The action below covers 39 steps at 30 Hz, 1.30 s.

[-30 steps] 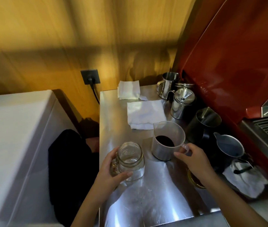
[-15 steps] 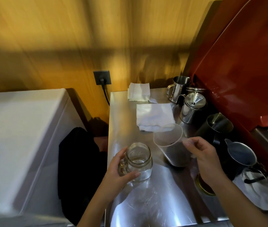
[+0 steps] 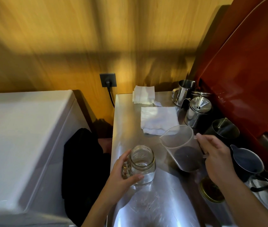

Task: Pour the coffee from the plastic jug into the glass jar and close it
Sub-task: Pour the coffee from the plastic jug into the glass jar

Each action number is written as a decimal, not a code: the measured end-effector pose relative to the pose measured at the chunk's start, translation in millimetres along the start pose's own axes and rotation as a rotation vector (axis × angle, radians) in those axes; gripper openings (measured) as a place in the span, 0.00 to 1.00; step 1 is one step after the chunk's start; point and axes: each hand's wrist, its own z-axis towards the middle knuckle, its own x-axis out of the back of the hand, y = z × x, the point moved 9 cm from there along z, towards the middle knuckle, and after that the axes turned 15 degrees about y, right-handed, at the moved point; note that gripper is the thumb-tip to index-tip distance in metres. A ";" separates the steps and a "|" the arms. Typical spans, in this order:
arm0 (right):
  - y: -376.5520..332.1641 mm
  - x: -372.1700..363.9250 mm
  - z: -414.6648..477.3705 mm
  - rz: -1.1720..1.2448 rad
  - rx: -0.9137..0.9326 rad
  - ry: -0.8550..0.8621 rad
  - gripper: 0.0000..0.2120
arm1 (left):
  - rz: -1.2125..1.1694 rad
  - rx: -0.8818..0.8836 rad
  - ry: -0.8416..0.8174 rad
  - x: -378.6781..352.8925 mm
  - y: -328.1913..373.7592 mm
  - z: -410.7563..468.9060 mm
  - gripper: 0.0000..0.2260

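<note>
An open, empty glass jar (image 3: 144, 164) with a handle stands on the steel counter (image 3: 154, 207). My left hand (image 3: 121, 176) is wrapped around its left side and handle. My right hand (image 3: 215, 158) grips the handle of the translucent plastic jug (image 3: 180, 148), which is lifted off the counter and tilted, its spout pointing left toward the jar. Dark coffee sits in the jug's lower part. A gold-rimmed lid (image 3: 210, 191) lies on the counter under my right forearm.
Two white folded cloths (image 3: 158, 119) lie behind the jug. Several steel pitchers (image 3: 197, 112) and a grey jug (image 3: 246, 161) line the right side beside a red machine (image 3: 248, 76). A white appliance (image 3: 20, 138) stands at the left, across a dark gap.
My right hand took the jug's handle, lifted it off the counter and tilted it toward the jar. The left hand kept hold of the jar.
</note>
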 end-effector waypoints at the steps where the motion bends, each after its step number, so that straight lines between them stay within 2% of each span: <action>1: -1.5 0.6 1.6 0.019 -0.003 0.006 0.10 | 0.000 0.002 0.003 0.0 -0.7 -0.1 0.37; 3: -6.7 -2.5 2.3 0.035 0.008 -0.023 0.08 | -0.002 0.008 0.007 -0.2 -2.1 -0.6 0.38; 6: -17.4 -11.8 1.7 0.029 0.033 -0.087 0.11 | 0.009 0.006 0.019 -0.6 -3.6 -0.7 0.40; 8: -24.9 -18.3 3.9 0.019 0.045 -0.114 0.04 | 0.021 0.004 0.022 -0.8 -3.8 -0.9 0.40; 12: -50.6 -32.4 5.4 -0.096 0.192 -0.205 0.06 | 0.024 0.009 0.020 -1.5 -3.6 -1.4 0.39; 15: -77.8 -43.3 0.0 -0.100 0.314 -0.289 0.03 | 0.036 0.005 0.024 -1.7 -1.8 -1.3 0.38; 17: -95.6 -47.1 -2.7 -0.115 0.417 -0.302 0.06 | 0.036 0.000 0.026 -1.0 -1.6 -1.1 0.38; 21: -121.5 -53.2 -10.3 -0.168 0.576 -0.315 0.04 | 0.038 -0.016 0.036 0.7 -1.0 -2.1 0.36; 25: -136.2 -64.8 -20.8 -0.209 0.648 -0.390 0.06 | 0.035 -0.026 0.040 0.8 -1.6 -2.3 0.36; 27: -141.1 -73.6 -29.3 -0.266 0.678 -0.453 0.03 | 0.021 -0.030 0.041 0.2 -0.6 -2.0 0.35; 30: -149.4 -84.8 -42.5 -0.348 0.781 -0.517 0.11 | 0.001 -0.019 0.045 -0.9 -1.1 -1.2 0.36; 32: -153.6 -90.9 -47.8 -0.386 0.822 -0.543 0.13 | -0.002 -0.013 0.046 -1.5 -2.9 -1.1 0.37; 36: -158.9 -101.9 -56.5 -0.468 0.924 -0.554 0.06 | -0.010 -0.005 0.047 -3.1 -5.0 -1.3 0.37; 39: -163.2 -108.5 -63.9 -0.497 0.987 -0.559 0.06 | -0.026 0.010 0.052 -4.0 -6.0 -2.2 0.37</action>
